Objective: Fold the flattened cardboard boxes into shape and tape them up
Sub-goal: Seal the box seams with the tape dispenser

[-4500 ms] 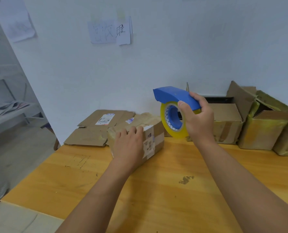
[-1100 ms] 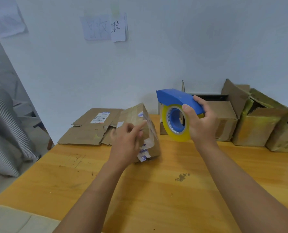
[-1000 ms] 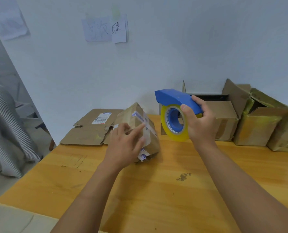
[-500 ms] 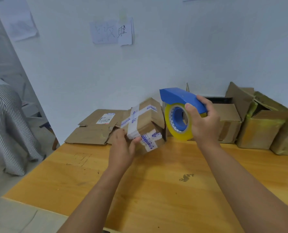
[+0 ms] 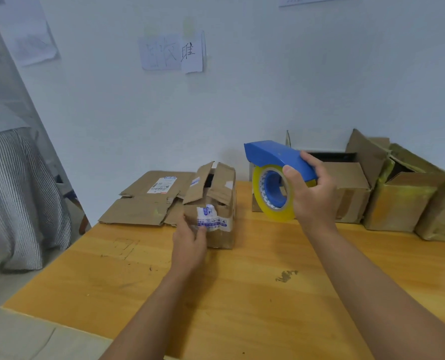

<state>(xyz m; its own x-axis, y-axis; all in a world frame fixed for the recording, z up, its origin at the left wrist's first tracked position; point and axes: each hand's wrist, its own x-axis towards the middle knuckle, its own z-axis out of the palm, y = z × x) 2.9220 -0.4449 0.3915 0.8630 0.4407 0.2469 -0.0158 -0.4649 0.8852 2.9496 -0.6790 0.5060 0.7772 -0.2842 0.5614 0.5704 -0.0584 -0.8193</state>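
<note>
A: Looking down, we see our left hand (image 5: 190, 242) on the near side of a small cardboard box (image 5: 212, 203). The fingers curl round its lower left corner and hold it.

B: And where does the box sit?

A: It stands upright on the wooden table (image 5: 229, 294), near the middle. Its top flaps (image 5: 211, 183) are loose and half open, with a dark gap between them. Old white and blue tape (image 5: 211, 220) is stuck on the front.

B: What about our right hand (image 5: 312, 193)?

A: It holds a blue tape dispenser (image 5: 276, 157) up in the air, just to the right of the box and not touching it. The thumb presses one side of the blue cover and the fingers wrap over the back. A yellow tape roll (image 5: 273, 193) hangs under the cover.

B: What else do we see?

A: Flat cardboard sheets (image 5: 143, 201) lie behind the box on the left. Made-up boxes (image 5: 398, 201) stand in a row by the wall on the right. A paper note (image 5: 172, 51) is stuck on the wall. Striped cloth (image 5: 21, 198) shows at the left edge.
</note>
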